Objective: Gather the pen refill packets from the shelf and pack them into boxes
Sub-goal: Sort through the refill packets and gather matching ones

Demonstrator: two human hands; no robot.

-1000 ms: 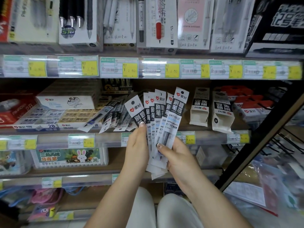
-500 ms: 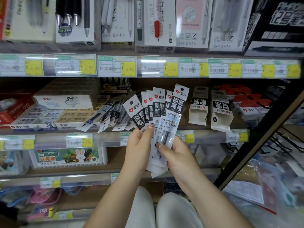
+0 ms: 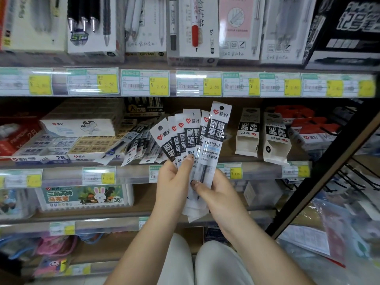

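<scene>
A fan of several black-and-white pen refill packets (image 3: 193,138) stands upright in front of the middle shelf. My left hand (image 3: 174,186) grips the fan from the left, its thumb lying across the fronts. My right hand (image 3: 218,192) pinches the rightmost packet (image 3: 216,136) low down, thumb on its front. More refill packets (image 3: 133,147) lie loose in a heap on the shelf just left of the fan. Two white refill boxes (image 3: 247,132) (image 3: 274,138) stand upside down on the shelf to the right, their open ends facing down.
Eraser boxes (image 3: 61,145) fill the middle shelf's left side, red-capped packs (image 3: 308,128) its right. Pen boxes (image 3: 191,27) line the upper shelf. A marker set (image 3: 86,196) sits on the lower shelf. A black diagonal rack bar (image 3: 320,171) crosses at right. My knees (image 3: 205,264) are below.
The fan of packets has spread slightly and my left thumb has slid further up across the fronts. Both hands stay in about the same place.
</scene>
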